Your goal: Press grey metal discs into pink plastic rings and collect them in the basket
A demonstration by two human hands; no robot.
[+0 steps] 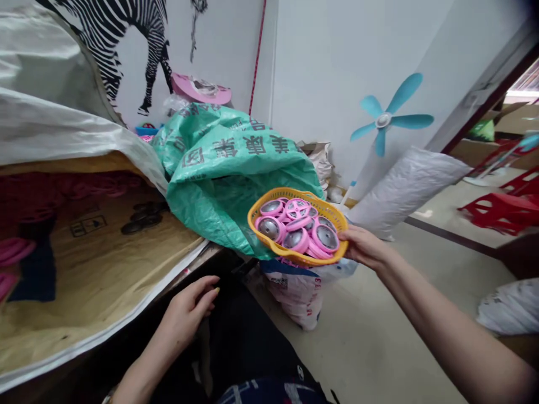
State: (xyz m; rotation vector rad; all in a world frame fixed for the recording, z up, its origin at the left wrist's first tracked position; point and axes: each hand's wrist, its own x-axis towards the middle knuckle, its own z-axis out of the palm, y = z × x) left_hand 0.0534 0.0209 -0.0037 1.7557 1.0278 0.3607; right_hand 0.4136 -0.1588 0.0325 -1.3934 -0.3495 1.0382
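Note:
My right hand grips the right end of a yellow plastic basket, fingers closed on its rim. Pink wheels with grey metal-looking discs fill it, and one wheel on top has a pink spoked face. The basket is held tilted towards me, above a white printed sack and in front of a green woven sack. My left hand hovers by my dark-clothed leg at the bench edge, its fingers loosely bent and apart, holding nothing.
At left, a sheet-covered bench bears pink parts and a few dark round pieces. A blue-bladed fan stands by the wall before a stuffed white sack. Red stools and another white sack are at right.

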